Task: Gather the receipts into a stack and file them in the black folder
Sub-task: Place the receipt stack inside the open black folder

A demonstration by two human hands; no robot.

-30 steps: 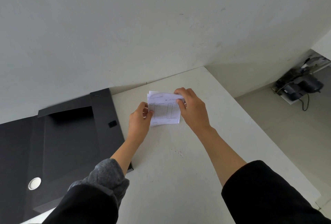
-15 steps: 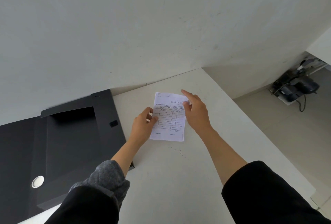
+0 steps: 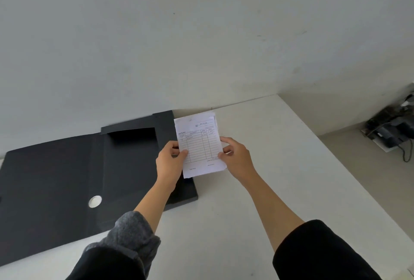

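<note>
I have the receipts [image 3: 199, 145] squared into one stack and lifted off the worktop [image 3: 257, 167], pinched from both sides. My left hand [image 3: 169, 163] grasps the stack's left edge, thumb on the printed face and fingers behind it; my right hand [image 3: 235, 156] grasps the right edge the same way. Both hands are closed on paper, neither is free.

The stack's long axis runs away from me toward the wall [image 3: 201, 33], leaning slightly left at the top, with the printed grid facing up at the camera. A second sheet peeks out along the top right corner, so the edges are not perfectly flush.

What matters for the next move is this: the black folder [image 3: 67, 179] lies open flat on the worktop to the left of the stack, and the stack's left edge and lower corner already overlap the folder's right-hand flap. The folder's recessed tray sits left of my left hand, so the left hand is the nearer one. I judge the gathering done and the filing not yet done. The move calls for carrying the stack leftward and laying it down flat inside the tray, long axis kept as it is.
</note>
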